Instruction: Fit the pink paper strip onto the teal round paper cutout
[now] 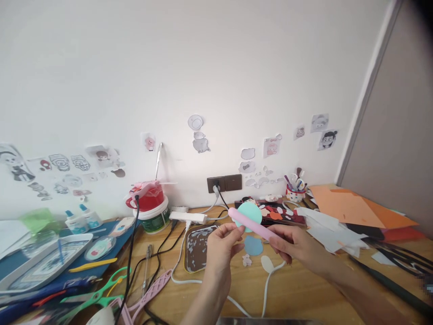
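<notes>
Both hands (257, 246) on prob. pink pen (254, 224)

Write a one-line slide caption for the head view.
Left hand pinches a teal paper circle while right hand holds a pink stick tool above a cluttered wooden desk.

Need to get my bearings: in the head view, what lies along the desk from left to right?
White plastic tray → two blue-capped glue bottles → red-lidded white tub → left hand → right hand gripping a pink stick tool → spotted pen cup → orange paper sheets.

Home craft desk (291, 289): stickered wall (203, 140), scissors (98, 295).
</notes>
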`<action>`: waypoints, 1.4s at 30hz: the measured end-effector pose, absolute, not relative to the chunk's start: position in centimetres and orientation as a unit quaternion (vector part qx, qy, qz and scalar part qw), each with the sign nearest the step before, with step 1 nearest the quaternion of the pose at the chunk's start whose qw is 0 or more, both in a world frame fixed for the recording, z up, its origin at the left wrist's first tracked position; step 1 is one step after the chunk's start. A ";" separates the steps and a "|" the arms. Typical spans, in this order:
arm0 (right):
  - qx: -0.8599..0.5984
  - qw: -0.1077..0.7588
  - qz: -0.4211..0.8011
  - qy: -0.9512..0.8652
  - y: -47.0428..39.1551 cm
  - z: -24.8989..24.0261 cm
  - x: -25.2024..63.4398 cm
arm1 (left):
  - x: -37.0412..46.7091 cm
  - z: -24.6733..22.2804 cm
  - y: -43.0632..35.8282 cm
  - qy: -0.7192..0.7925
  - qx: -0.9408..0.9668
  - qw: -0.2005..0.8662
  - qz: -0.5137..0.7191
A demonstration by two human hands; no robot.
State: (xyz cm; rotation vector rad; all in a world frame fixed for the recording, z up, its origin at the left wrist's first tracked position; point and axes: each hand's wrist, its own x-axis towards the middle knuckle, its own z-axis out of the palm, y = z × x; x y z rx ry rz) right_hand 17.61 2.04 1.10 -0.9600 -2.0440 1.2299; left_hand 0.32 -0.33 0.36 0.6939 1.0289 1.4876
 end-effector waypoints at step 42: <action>-0.365 0.319 0.512 -0.709 2.1 3.0 18.3 | -1.3 1.3 -0.7 0.433 0.286 0.558 0.648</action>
